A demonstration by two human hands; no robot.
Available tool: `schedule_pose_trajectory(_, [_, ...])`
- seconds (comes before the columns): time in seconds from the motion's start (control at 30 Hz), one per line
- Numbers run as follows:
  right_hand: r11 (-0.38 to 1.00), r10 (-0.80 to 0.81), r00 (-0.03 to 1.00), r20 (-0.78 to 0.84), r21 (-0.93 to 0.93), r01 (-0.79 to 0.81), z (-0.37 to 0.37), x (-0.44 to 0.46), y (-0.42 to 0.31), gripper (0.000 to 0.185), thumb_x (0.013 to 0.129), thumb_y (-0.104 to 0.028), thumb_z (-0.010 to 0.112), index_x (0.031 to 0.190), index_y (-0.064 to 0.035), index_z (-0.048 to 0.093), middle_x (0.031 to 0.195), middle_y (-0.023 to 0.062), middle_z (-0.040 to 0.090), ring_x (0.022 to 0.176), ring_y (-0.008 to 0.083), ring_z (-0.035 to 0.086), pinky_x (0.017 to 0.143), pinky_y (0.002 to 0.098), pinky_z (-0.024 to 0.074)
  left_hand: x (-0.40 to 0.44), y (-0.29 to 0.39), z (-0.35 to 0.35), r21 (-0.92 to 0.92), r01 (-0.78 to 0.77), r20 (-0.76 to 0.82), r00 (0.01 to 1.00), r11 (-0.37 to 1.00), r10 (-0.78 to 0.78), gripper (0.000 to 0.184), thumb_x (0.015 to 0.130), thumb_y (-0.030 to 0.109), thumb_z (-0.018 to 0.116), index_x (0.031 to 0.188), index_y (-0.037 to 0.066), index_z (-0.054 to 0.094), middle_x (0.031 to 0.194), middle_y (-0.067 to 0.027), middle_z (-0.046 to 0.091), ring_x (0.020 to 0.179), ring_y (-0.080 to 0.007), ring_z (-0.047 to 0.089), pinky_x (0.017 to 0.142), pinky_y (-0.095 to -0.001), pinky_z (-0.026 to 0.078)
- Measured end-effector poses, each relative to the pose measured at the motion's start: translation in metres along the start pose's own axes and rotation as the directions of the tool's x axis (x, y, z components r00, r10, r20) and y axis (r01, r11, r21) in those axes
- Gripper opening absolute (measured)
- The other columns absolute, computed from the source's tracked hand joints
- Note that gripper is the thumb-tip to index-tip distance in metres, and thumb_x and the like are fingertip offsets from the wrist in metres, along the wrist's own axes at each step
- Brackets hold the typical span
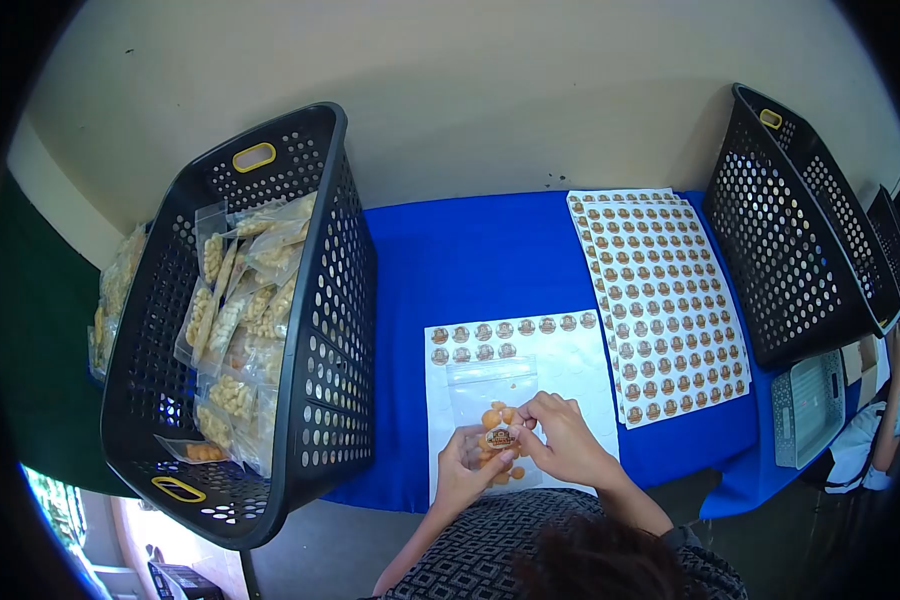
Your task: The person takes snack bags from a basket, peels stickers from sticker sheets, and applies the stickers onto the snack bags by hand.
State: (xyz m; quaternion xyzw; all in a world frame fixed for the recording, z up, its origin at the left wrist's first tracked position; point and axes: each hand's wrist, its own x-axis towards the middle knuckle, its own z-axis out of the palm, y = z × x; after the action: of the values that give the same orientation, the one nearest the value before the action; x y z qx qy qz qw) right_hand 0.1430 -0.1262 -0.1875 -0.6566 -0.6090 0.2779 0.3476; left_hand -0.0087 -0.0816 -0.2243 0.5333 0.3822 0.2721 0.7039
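A clear zip bag (492, 388) of orange round snacks lies over a partly used sticker sheet (570, 375) at the front of the blue cloth. My left hand (462, 470) grips the bag's lower left side. My right hand (562, 438) is closed at the bag's right side, its fingertips at a round brown sticker (500, 438) on the bag's front. Rows of stickers remain along the top of the sheet; below them it is mostly white.
On the left, a black basket (330, 300) holds several bags of snacks. Stacked full sticker sheets (660, 300) lie right of centre. Black baskets (780, 240) and a grey tray (808, 410) stand at the right, near another person's arm (892, 410).
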Motion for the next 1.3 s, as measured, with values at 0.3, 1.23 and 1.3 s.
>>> schedule_pose_trajectory(0.3, [1.0, -0.003, 1.0, 0.005, -0.013, 0.003, 0.0, 0.001, -0.003, 0.017, 0.077, -0.018, 0.049, 0.081, -0.0019, 0.052, 0.075, 0.0089, 0.048, 0.073, 0.0216, 0.046, 0.069, 0.0335, 0.0288, 0.0, -0.003, -0.001, -0.049, -0.002, -0.012, 1.0, 0.999, 0.001, 0.033, 0.073, 0.005, 0.06, 0.098, -0.006, 0.041, 0.092, -0.0143, 0.053, 0.082, -0.0158, 0.055, 0.07, -0.0262, 0.046])
schedule_pose_trajectory(1.23, [0.985, -0.156, 0.985, -0.073, -0.081, 0.15, 0.004, -0.008, 0.001, 0.009, 0.073, -0.017, 0.057, 0.074, -0.0077, 0.058, 0.065, 0.0022, 0.048, 0.066, 0.0153, 0.044, 0.068, 0.0293, 0.0277, 0.003, -0.008, 0.002, -0.03, -0.093, -0.033, 0.995, 0.995, 0.092, 0.042, 0.07, 0.01, 0.065, 0.101, -0.004, 0.04, 0.095, -0.0143, 0.053, 0.087, -0.0166, 0.053, 0.074, -0.0276, 0.045])
schedule_pose_trajectory(1.3, [0.987, -0.139, 0.99, -0.013, -0.079, 0.137, 0.006, -0.007, -0.001, 0.011, 0.073, -0.018, 0.057, 0.075, -0.0078, 0.059, 0.066, 0.0022, 0.048, 0.067, 0.0156, 0.044, 0.069, 0.0294, 0.0271, 0.003, -0.01, 0.0, 0.018, -0.117, -0.013, 0.993, 0.993, 0.118, 0.048, 0.068, 0.011, 0.067, 0.103, -0.003, 0.038, 0.097, -0.0154, 0.052, 0.09, -0.0171, 0.052, 0.076, -0.0285, 0.044])
